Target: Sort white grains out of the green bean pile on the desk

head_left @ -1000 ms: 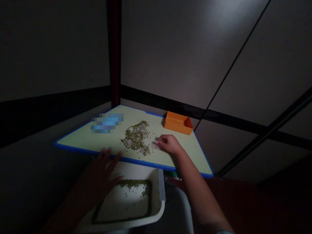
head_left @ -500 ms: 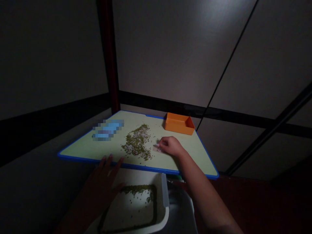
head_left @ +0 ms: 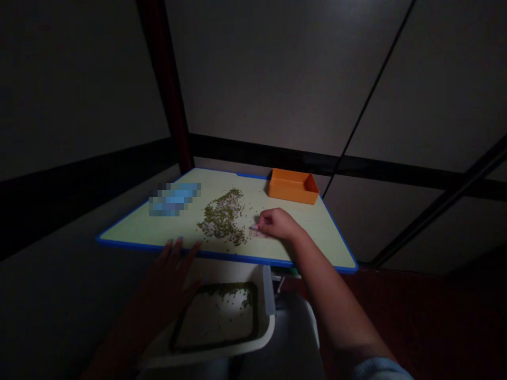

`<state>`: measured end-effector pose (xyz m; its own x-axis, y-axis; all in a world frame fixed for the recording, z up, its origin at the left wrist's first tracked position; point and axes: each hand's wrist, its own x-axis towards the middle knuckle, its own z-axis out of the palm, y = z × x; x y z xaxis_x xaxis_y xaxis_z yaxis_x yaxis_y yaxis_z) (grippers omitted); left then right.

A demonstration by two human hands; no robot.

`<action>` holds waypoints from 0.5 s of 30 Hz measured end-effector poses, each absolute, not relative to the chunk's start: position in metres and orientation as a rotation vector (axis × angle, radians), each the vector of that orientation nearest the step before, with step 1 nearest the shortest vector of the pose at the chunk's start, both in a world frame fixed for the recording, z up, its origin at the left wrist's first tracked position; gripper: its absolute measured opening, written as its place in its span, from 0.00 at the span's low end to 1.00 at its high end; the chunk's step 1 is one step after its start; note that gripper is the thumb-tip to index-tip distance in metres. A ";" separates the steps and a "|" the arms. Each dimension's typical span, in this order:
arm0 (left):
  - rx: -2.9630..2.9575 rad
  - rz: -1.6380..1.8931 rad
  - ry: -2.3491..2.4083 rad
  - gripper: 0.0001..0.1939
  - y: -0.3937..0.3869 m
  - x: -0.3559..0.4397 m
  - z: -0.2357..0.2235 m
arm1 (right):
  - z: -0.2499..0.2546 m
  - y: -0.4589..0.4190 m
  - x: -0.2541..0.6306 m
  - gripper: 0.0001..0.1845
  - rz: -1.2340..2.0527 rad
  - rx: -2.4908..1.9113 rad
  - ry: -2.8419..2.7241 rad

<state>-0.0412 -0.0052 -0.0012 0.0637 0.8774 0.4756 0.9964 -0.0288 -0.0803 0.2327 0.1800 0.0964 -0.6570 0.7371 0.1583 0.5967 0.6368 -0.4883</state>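
A loose spread of small green beans (head_left: 224, 217), mixed with paler bits, lies on the pale table (head_left: 317, 240). Just right of it, my right hand (head_left: 279, 224) is closed in a pinch, fingertips low at the tabletop. Beneath those fingers is a small, clear-looking pinkish patch (head_left: 259, 233); what the fingertips hold is too small to make out. My left hand (head_left: 172, 277), in shadow, has its fingers spread, with the tips at the table's blue front edge. Below that edge is a white tub (head_left: 271, 324) with more green beans along its inner far side, partly hidden by my left hand.
An open orange box (head_left: 293, 194) stands at the table's back right. At the back left lies a blue item (head_left: 176, 199), blurred out by pixels. Pale wall panels (head_left: 257, 79) with dark strips rise behind the table, and a dark red post (head_left: 166, 79) stands at the corner.
The camera view has tilted and shifted slightly. My right hand stays pinched beside the beans, its fingertips moving only a little over the pinkish patch. My left hand remains spread at the edge.
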 end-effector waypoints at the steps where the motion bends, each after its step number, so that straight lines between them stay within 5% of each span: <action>1: -1.955 -0.421 -1.860 0.34 -0.005 -0.041 -0.002 | 0.096 0.180 0.233 0.11 0.571 -1.066 -2.518; 15: -1.932 -0.370 -1.866 0.34 -0.004 -0.033 0.006 | 0.090 0.182 0.235 0.14 0.757 -0.933 -2.553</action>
